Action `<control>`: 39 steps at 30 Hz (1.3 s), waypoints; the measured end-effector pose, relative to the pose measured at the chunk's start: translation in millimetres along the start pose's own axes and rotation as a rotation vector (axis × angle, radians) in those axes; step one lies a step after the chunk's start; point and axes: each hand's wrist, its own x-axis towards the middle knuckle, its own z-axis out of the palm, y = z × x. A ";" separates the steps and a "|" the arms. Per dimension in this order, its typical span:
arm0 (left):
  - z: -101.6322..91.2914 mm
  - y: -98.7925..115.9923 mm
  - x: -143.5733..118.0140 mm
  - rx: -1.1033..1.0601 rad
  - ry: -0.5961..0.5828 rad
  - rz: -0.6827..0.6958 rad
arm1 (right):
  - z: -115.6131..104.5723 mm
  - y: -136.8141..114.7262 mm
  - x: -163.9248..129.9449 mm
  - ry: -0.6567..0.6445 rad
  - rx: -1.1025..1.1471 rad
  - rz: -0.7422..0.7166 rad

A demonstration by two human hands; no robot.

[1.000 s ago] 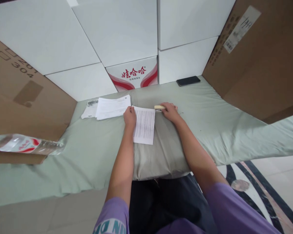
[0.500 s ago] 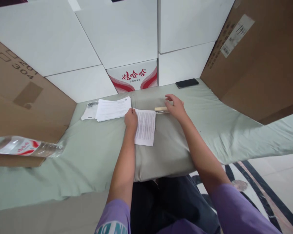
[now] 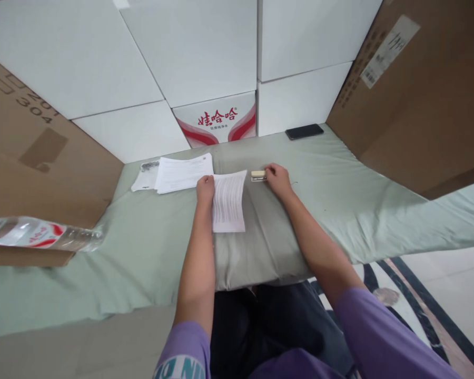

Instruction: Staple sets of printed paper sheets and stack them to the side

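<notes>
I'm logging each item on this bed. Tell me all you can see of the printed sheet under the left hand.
The printed sheet is white paper, dense with small black lines too fine to read. It lies flat, lengthwise away from the person, on the pale green bedding. The left hand presses its left edge; the right hand is clear of it.

You are sitting in what looks like a storeroom or stock corner used as a makeshift desk. White cartons (image 3: 193, 47) are stacked as a wall ahead of you, one printed with a red bottled-water brand (image 3: 217, 120), and big brown shipping boxes (image 3: 418, 100) with labels stand on either side. A pale green sheet (image 3: 150, 247) covers the low counter, and polished patterned stone flooring (image 3: 438, 300) shows at the right.
</notes>
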 end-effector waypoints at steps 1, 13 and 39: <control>2.7 1.8 -3.1 0.051 0.014 0.023 | 0.6 2.9 -0.8 0.005 -0.008 -0.003; 13.0 14.0 -28.2 0.318 0.048 0.061 | -6.2 -18.4 -13.2 0.089 -0.134 -0.040; 1.3 21.7 -31.4 0.427 -0.071 0.091 | 25.7 -30.6 -32.5 -0.259 0.334 0.325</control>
